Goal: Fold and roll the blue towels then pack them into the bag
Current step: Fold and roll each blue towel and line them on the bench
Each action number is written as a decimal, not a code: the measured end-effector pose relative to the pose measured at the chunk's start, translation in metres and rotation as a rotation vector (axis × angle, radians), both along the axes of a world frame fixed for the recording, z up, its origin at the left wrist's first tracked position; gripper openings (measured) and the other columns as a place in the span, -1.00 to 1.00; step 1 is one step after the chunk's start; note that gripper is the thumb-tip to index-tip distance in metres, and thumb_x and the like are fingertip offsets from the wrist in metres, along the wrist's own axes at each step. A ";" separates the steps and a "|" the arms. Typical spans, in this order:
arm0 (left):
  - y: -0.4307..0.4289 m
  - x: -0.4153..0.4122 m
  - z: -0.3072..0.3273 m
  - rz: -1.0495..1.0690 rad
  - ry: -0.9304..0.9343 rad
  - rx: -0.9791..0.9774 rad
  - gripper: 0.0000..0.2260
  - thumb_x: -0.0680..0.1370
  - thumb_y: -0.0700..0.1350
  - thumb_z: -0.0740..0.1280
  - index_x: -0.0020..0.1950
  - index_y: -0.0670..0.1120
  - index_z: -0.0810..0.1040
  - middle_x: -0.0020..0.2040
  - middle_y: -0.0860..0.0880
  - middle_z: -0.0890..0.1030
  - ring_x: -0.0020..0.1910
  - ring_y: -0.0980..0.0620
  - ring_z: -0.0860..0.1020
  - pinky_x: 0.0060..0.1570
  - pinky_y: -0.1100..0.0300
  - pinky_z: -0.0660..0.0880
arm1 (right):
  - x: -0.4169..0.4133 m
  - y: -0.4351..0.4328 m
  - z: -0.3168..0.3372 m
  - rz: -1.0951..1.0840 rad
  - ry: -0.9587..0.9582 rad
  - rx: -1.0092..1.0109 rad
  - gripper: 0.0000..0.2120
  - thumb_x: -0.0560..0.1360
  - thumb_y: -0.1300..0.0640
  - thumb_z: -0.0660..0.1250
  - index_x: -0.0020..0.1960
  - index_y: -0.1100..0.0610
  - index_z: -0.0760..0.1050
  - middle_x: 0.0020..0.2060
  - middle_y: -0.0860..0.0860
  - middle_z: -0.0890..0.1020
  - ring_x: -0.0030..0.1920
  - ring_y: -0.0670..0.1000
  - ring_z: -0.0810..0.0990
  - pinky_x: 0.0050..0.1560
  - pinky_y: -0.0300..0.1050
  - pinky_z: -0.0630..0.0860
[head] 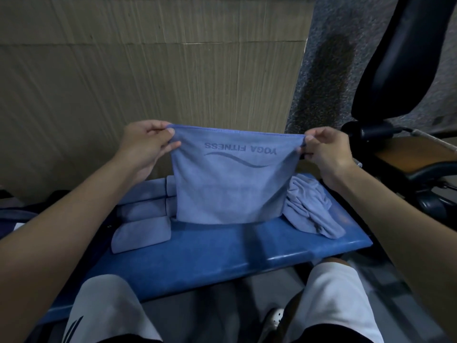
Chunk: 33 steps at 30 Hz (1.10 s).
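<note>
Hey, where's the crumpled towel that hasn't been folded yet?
In the head view, the crumpled towel lies on the blue bench at its right end, just right of the held towel.

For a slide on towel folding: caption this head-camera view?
The left hand and right hand pinch the top corners of a blue towel above a bench, rolled towels left, crumpled towel right.

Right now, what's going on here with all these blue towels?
A person holds one blue towel up by its top corners, left hand and right hand each pinching one, so it hangs over the blue bench. Several rolled towels lie on the bench's left side; a crumpled towel lies on the right.
</note>
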<state>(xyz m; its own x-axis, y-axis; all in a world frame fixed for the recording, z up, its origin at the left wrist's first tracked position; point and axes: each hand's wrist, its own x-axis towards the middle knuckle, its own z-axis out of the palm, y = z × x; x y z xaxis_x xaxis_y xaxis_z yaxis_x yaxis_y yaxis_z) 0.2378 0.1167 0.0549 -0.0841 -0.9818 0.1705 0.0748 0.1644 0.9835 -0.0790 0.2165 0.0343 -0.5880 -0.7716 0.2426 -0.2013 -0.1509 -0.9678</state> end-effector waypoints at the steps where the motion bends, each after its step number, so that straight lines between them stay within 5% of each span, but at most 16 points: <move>1: -0.002 -0.001 0.002 0.015 0.010 -0.017 -0.93 0.58 -0.31 0.33 -0.07 -0.18 0.55 -0.14 -0.11 0.56 -0.11 0.06 0.60 -0.03 0.20 0.60 | 0.001 -0.002 0.003 0.021 -0.050 -0.029 -0.78 0.61 0.30 0.18 -0.17 0.11 0.43 -0.28 0.08 0.54 -0.41 -0.13 0.58 -0.33 -0.27 0.50; 7: -0.002 0.004 0.000 -0.004 -0.001 -0.041 -0.97 0.57 -0.29 0.34 -0.04 -0.18 0.55 -0.17 -0.14 0.54 -0.17 0.03 0.60 -0.08 0.14 0.62 | 0.001 -0.006 0.004 -0.008 0.011 -0.092 -0.86 0.62 0.29 0.16 -0.04 0.08 0.39 -0.14 0.11 0.52 -0.39 -0.07 0.57 -0.31 -0.22 0.54; 11: 0.006 0.006 -0.010 -0.009 -0.039 -0.024 -0.96 0.58 -0.28 0.33 -0.06 -0.19 0.56 -0.18 -0.11 0.60 -0.20 0.07 0.62 -0.16 0.19 0.63 | -0.003 -0.004 -0.005 0.009 -0.018 -0.047 -0.88 0.59 0.31 0.24 0.13 0.23 0.42 -0.14 0.13 0.56 -0.32 -0.07 0.58 -0.08 -0.12 0.60; 17: 0.002 0.013 -0.019 0.005 -0.083 0.034 -0.94 0.57 -0.27 0.35 -0.10 -0.19 0.57 -0.23 -0.08 0.62 -0.26 0.09 0.62 -0.28 0.24 0.60 | -0.001 -0.001 -0.010 0.068 -0.092 -0.013 -0.83 0.57 0.32 0.27 -0.18 0.18 0.51 -0.42 0.01 0.58 -0.31 -0.03 0.50 -0.11 -0.06 0.51; 21: -0.003 0.011 -0.022 0.007 -0.079 0.055 -0.94 0.57 -0.28 0.35 -0.09 -0.22 0.56 -0.18 -0.14 0.60 -0.19 0.04 0.62 -0.24 0.22 0.62 | -0.004 -0.011 -0.015 0.066 -0.098 0.020 -0.80 0.57 0.30 0.26 -0.21 0.16 0.51 -0.46 0.00 0.57 -0.33 0.01 0.46 -0.13 0.06 0.45; 30: 0.000 0.013 -0.013 0.018 -0.044 -0.119 -0.92 0.57 -0.28 0.36 -0.11 -0.16 0.57 -0.22 -0.09 0.58 -0.27 0.08 0.60 -0.09 0.16 0.64 | -0.002 -0.011 -0.004 0.080 -0.032 -0.061 -0.80 0.62 0.27 0.17 -0.15 0.10 0.44 -0.25 0.06 0.58 -0.27 -0.07 0.57 -0.23 -0.26 0.48; 33: 0.017 0.017 -0.022 -0.003 -0.087 -0.134 -0.93 0.57 -0.27 0.36 -0.10 -0.14 0.58 -0.18 -0.12 0.59 -0.22 0.06 0.62 -0.08 0.18 0.63 | 0.001 0.005 -0.011 0.097 -0.048 -0.064 -0.78 0.60 0.30 0.16 -0.17 0.10 0.42 -0.27 0.06 0.56 -0.26 -0.03 0.56 -0.27 -0.23 0.46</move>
<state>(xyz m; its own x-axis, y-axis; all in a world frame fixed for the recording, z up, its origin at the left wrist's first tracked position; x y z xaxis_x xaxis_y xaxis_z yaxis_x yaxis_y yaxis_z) 0.2553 0.1333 0.0328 -0.1072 -0.9505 0.2915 -0.0091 0.2942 0.9557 -0.0782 0.2217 0.0231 -0.5230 -0.8095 0.2668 -0.1366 -0.2294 -0.9637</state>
